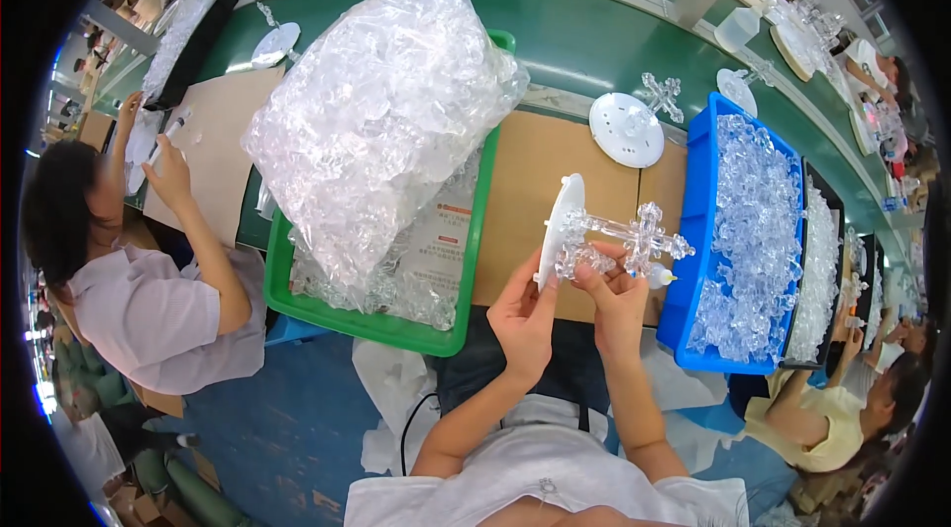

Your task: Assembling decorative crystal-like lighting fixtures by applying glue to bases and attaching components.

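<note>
- Just right of the frame's centre, your left hand [523, 314] pinches the lower edge of a white round disc [558, 230], held on edge; your right hand [616, 301] closes its fingers around the clear crystal cross piece [634, 238] that sticks out from the disc's face.
- Judging by its look, you should find the assembly light and stiff, but slick and likely brittle at the thin arms; grip the disc rim and the thick stem, not the tips.
- Right of your hands, a blue bin [693, 230] holds clear parts.
- Left of them, a green tray [396, 334] carries a bulging clear plastic bag [381, 121].
- Behind, a second white disc [626, 129] lies on brown cardboard [525, 190].
</note>
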Tool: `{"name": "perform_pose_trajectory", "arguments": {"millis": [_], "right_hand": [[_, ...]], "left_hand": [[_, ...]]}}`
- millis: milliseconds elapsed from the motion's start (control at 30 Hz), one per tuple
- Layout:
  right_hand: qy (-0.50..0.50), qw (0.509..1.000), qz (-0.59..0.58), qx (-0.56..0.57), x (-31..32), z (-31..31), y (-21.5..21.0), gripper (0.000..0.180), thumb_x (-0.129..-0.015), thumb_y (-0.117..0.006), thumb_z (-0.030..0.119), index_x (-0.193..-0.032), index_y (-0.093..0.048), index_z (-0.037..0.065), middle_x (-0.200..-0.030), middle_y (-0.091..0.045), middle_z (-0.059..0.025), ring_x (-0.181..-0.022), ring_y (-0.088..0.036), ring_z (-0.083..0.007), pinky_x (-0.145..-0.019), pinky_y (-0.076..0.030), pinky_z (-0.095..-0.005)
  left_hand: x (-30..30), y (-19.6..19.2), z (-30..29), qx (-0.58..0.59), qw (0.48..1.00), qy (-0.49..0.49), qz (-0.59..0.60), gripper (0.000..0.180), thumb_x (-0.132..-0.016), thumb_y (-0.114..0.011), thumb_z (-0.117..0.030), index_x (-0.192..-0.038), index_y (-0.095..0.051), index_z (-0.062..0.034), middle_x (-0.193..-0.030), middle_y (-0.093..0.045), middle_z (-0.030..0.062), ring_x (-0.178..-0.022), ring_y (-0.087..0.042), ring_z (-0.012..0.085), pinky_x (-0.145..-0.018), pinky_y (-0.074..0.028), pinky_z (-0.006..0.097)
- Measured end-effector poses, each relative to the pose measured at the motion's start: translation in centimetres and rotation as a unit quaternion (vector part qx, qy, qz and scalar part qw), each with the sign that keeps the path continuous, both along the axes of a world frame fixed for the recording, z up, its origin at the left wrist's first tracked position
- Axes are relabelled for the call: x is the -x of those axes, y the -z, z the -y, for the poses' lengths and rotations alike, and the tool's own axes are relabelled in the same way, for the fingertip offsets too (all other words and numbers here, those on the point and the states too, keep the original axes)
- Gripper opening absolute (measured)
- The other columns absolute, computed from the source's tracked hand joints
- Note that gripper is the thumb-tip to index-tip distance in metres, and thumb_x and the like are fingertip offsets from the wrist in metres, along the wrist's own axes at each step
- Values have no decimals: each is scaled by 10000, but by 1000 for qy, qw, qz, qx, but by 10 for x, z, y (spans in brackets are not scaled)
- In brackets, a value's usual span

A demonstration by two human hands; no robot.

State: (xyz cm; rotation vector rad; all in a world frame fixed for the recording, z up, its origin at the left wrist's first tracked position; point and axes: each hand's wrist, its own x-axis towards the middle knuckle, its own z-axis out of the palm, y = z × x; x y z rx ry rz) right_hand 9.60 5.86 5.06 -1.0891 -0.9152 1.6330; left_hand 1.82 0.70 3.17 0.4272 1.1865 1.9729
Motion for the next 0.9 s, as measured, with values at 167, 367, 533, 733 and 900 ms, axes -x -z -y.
{"name": "perform_pose_trajectory", "arguments": {"millis": [167,367,533,733,900], "right_hand": [[13,998,30,-49,3,5,-5,352,-752,-700,-10,-1062,-536,-26,-943,-621,-121,-787,-626,-145,-684,-519,-246],[1,996,62,-58,0,0,-10,344,-732,-713,-33,-1028,-539,-22,-916,-617,-103,-767,-615,-128,-676,-507,-237],[-10,995,74,-73,1,3,-15,341,-731,-712,-45,-1022,-535,-16,-937,-610,-98,-810,-610,-128,-700,-511,-244],[-2,992,75,-103,6,0,-8,321,-738,-720,-13,-1002,-537,-12,-939,-614,-101,-830,-621,-139,-686,-509,-243],[-68,875,384,-288,33,-29,28,254,-765,-676,116,-956,-545,12,-818,-607,-153,-719,-631,-282,-609,-492,-335]], "left_hand": [[-2,-5,1,-3,997,-14,-77,362,-849,-536,80,-1208,-542,35,-1197,-572,100,-1028,-546,122,-841,-446,223],[2,2,2,-26,995,6,-95,361,-842,-535,89,-1198,-552,31,-1236,-554,123,-1039,-538,117,-820,-444,211],[0,4,2,-27,983,-24,-178,342,-838,-534,97,-1173,-564,39,-1214,-567,129,-1015,-552,123,-804,-453,220],[-2,13,0,6,990,-1,-138,313,-856,-512,87,-1165,-544,46,-1151,-578,111,-1011,-567,156,-821,-458,244],[9,61,-21,-20,997,56,41,538,-877,-488,52,-1363,-265,-15,-1282,-459,129,-1155,-477,191,-975,-382,293]]}}
